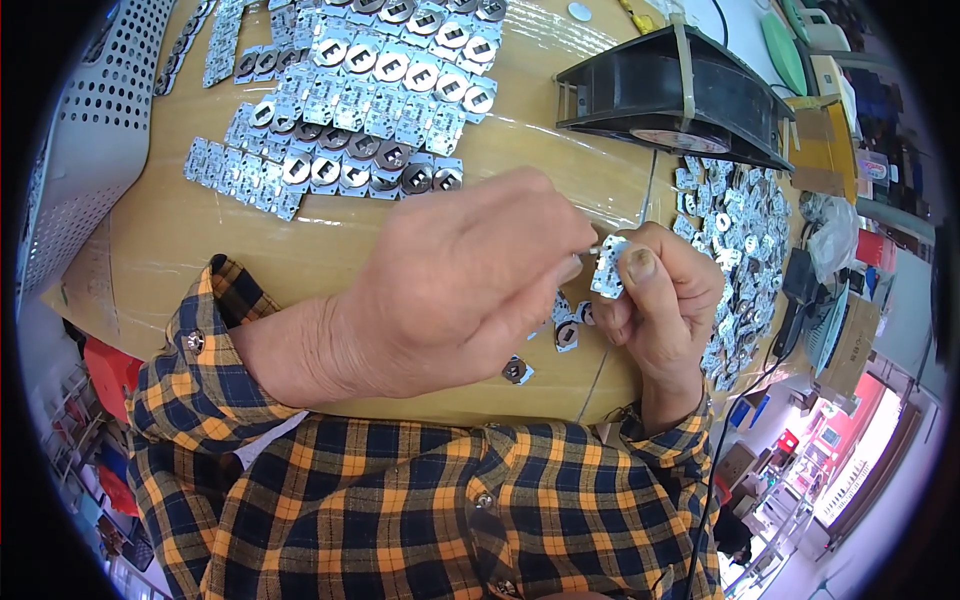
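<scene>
Plaid sleeves in orange and navy fill the bottom of the view, closest to the lens, with both forearms coming up from 6 o'clock. Left hand [450, 285] sits dead centre, fingers bunched tight with the tips pinched toward the right, apparently on something tiny and metallic at the edge of the small board [609, 266]; I can't make out what it is. Right hand [665, 300] at about 3 o'clock grips that board between thumb and fingers, thumb pressed flat on its face, probably so it stays steady and tilted toward the eyes.

It looks like a thin silvery-white circuit piece, roughly rectangular, with a dull sheen. A few loose ones with dark round centres [566, 333] lie on the table right under the hands, handy to grab. Up at 12 o'clock, rows of the same boards [360, 100] are laid out overlapping like shingles, neat and orderly. At 3 o'clock there's a messy heap [735, 250] of them. A black square fan [670, 95] sits at 1 o'clock, and a white perforated basket [90, 130] at 10. Tabletop [200, 250] is smooth tan wood under a glossy film.
</scene>
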Motion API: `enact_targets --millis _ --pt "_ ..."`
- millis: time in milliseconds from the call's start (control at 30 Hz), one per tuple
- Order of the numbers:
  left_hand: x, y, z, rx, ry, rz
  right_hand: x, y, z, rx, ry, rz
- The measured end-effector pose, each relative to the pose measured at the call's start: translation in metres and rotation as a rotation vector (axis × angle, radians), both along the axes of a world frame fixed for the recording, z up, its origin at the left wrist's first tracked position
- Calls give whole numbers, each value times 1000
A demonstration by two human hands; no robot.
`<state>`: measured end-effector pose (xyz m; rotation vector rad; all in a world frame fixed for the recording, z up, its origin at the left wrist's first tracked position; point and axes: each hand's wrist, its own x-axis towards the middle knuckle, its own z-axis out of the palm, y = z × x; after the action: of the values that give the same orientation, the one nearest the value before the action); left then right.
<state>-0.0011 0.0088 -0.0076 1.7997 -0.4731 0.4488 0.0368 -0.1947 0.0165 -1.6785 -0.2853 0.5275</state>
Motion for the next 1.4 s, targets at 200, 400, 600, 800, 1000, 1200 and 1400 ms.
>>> enact_targets --millis 200,400,600,800,1000,1200,1400 --pt "-4 1 2 37 34 -112 7 0 6 -63 5 -41" --pt "-2 3 6 -260 428 -80 15 -5 5 -187 -387 335" --pt "0 6 3 -299 556 -202 13 -8 4 -174 -384 133" --pt "-5 3 2 -240 532 -238 12 -3 -1 -167 -406 237" --pt "-1 2 14 -397 835 -205 7 0 -5 -187 -372 183" --pt "-2 7 13 -668 901 -363 4 -2 7 37 129 163" --pt "0 2 9 -676 815 -338 6 2 1 287 320 62"
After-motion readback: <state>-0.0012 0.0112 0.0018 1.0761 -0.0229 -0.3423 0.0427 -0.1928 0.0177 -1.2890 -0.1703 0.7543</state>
